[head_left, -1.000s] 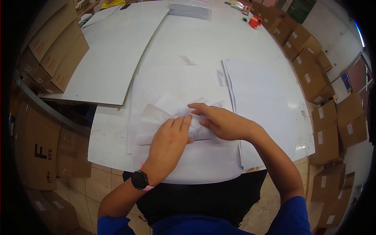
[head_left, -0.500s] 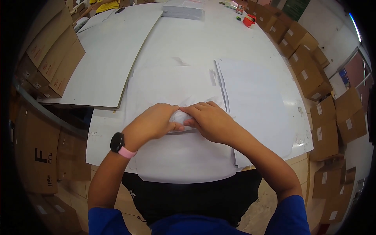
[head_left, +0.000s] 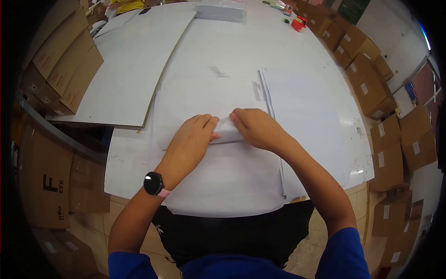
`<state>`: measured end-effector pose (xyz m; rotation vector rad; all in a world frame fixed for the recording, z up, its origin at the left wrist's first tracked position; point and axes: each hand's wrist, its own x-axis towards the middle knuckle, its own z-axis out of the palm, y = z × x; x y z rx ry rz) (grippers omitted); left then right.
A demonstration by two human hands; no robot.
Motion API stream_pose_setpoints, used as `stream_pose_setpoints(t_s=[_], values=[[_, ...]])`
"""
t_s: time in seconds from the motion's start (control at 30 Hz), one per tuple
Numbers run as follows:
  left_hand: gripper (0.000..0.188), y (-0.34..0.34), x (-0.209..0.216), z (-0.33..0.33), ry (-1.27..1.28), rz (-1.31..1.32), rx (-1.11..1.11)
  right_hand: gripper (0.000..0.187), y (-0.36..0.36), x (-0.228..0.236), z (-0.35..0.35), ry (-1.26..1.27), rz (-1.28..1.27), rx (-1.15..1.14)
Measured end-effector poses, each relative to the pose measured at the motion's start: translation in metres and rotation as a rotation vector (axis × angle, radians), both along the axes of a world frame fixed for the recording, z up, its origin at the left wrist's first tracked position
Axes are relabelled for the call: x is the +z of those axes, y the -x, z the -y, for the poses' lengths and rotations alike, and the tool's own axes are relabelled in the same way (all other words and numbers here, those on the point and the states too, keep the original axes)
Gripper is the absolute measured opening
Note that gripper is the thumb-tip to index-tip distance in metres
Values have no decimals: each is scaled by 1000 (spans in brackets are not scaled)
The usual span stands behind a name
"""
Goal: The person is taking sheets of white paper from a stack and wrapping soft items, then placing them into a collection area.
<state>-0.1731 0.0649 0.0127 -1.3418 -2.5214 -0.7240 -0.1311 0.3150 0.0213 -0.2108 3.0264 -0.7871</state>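
White paper (head_left: 224, 183) lies spread in front of me, reaching the table's near edge. Across its far part runs a folded paper bundle (head_left: 228, 135) with a soft, rounded near edge. My left hand (head_left: 195, 132) curls over the left of the bundle's middle, thumb low and fingers bent on top. On the other side my right hand (head_left: 253, 126) pinches the paper with thumb and fingertips. A small raised crease shows between the two hands. What lies inside the fold, if anything, is hidden.
A stack of white sheets (head_left: 309, 125) lies to the right. A large white board (head_left: 134, 60) covers the table's left side, beside stacked cartons (head_left: 69, 69). Farther off are a grey-white packet stack (head_left: 220, 11) and a red tape dispenser (head_left: 298, 24). Brown cartons (head_left: 371, 93) line the right.
Both hands have moved farther from me along with the folded edge, and have drawn apart sideways. More of the near paper shows.
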Motion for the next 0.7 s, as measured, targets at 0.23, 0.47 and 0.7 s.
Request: stream_pose_setpoints(t_s=[0.23,0.47,0.7], values=[[36,33,13,-3,166,281,3,41,-20,-14,30,-229,-640,194],[41,7,-26,-12,-25,-171,139,37,1,-47,22,-87,-493,12],[42,29,-15,-11,115,93,152,35,22,-41,22,-246,-489,12]])
